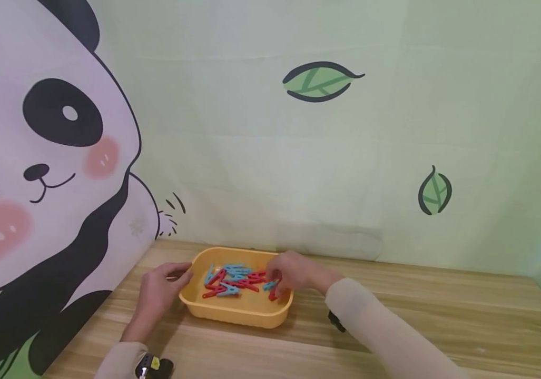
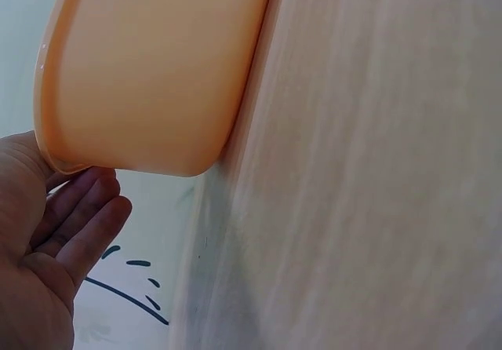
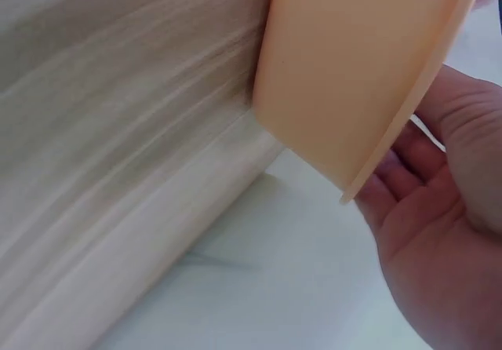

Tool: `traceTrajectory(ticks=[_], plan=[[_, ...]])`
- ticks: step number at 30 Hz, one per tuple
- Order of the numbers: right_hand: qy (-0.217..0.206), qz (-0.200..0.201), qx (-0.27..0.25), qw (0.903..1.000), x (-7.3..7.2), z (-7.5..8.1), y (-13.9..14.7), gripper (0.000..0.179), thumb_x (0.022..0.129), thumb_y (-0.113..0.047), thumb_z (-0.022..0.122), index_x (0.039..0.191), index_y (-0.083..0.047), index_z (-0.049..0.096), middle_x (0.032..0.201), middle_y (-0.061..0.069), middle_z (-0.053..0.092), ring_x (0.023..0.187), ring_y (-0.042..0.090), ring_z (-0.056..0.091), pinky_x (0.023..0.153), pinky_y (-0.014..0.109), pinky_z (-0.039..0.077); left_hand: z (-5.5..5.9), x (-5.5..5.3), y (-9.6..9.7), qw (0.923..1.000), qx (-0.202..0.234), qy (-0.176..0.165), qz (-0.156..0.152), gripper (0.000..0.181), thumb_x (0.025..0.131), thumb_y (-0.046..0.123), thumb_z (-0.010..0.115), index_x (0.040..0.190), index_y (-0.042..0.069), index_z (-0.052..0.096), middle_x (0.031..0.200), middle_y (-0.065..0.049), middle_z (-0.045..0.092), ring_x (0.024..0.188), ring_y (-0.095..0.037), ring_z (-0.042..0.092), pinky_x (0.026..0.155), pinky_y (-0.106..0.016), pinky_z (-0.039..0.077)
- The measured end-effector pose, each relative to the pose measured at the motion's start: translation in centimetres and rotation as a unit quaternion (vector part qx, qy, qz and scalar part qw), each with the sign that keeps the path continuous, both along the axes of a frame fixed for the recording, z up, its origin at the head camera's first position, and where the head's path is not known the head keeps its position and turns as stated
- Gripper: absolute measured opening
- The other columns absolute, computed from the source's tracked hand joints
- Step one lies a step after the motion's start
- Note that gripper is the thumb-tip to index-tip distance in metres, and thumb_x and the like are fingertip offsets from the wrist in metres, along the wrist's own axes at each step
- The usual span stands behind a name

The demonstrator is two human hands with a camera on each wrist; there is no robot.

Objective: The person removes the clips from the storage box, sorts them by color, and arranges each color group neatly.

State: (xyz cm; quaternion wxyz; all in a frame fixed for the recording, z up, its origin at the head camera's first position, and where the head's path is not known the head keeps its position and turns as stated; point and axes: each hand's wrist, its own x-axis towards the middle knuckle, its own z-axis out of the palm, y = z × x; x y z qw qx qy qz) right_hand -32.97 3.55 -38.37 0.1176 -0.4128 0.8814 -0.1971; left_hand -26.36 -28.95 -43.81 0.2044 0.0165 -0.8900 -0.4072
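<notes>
A yellow plastic basin [image 1: 239,313] holds several red and blue clothespins [image 1: 232,281], most of them heaped toward its left and middle. At the basin's left end, my left hand [image 1: 158,289] pinches the rim, with the fingers along the outside in the left wrist view. My right hand [image 1: 291,271] reaches over the right rim with its fingers down inside. A red clothespin [image 1: 273,296] and a blue clothespin [image 1: 268,286] show right at those fingertips; I cannot tell whether they are gripped. In the right wrist view the basin wall [image 3: 353,67] hides the fingertips.
The basin stands on a wood-grain table [image 1: 417,316], close to a pale green backdrop [image 1: 336,184] along the back. A printed panda [image 1: 61,173] covers the left side. A dark wrist device [image 1: 154,366] sits on my left sleeve.
</notes>
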Motion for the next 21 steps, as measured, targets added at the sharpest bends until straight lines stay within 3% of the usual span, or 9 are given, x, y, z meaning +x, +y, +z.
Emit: traceTrajectory(ticks=[5, 11, 18, 21], plan=[[-0.016, -0.004, 0.052, 0.9985, 0.1, -0.1, -0.6, 0.013, 0.087, -0.004, 0.088, 0.092, -0.011, 0.078, 0.091, -0.006, 0.074, 0.082, 0.008, 0.063, 0.077, 0.023, 0.058, 0.1, 0.0, 0.1, 1.0000, -0.003, 0.006, 0.002, 0.026, 0.097, 0.005, 0.078, 0.122, -0.004, 0.076, 0.114, -0.021, 0.077, 0.106, -0.036, 0.074, 0.089, -0.043, 0.063], [0.027, 0.013, 0.085, 0.9959, 0.0, -0.6, -1.0, 0.013, 0.089, -0.007, 0.087, 0.084, -0.017, 0.079, 0.087, -0.011, 0.067, 0.074, 0.007, 0.058, 0.067, 0.020, 0.054, 0.1, 0.0, 0.2, 1.0000, 0.002, 0.001, 0.001, 0.027, 0.097, 0.005, 0.078, 0.122, -0.003, 0.076, 0.115, -0.021, 0.076, 0.107, -0.036, 0.074, 0.089, -0.042, 0.063], [0.045, 0.018, 0.081, 0.9955, -0.3, -0.8, -1.2, 0.009, 0.093, -0.010, 0.084, 0.087, -0.014, 0.079, 0.087, -0.009, 0.065, 0.076, 0.009, 0.056, 0.068, 0.021, 0.052, 0.2, -0.1, 0.2, 1.0000, -0.004, -0.002, 0.003, 0.027, 0.098, 0.007, 0.077, 0.124, -0.003, 0.076, 0.117, -0.021, 0.076, 0.109, -0.036, 0.073, 0.091, -0.044, 0.062], [0.033, 0.016, 0.048, 0.9981, -0.5, -1.2, -1.2, 0.005, 0.094, -0.012, 0.083, 0.090, -0.013, 0.079, 0.088, -0.010, 0.065, 0.078, 0.009, 0.057, 0.070, 0.021, 0.054, 0.2, 0.0, 0.2, 1.0000, 0.002, -0.002, 0.002, 0.027, 0.098, 0.006, 0.077, 0.123, -0.003, 0.076, 0.117, -0.021, 0.076, 0.109, -0.036, 0.073, 0.091, -0.043, 0.062]])
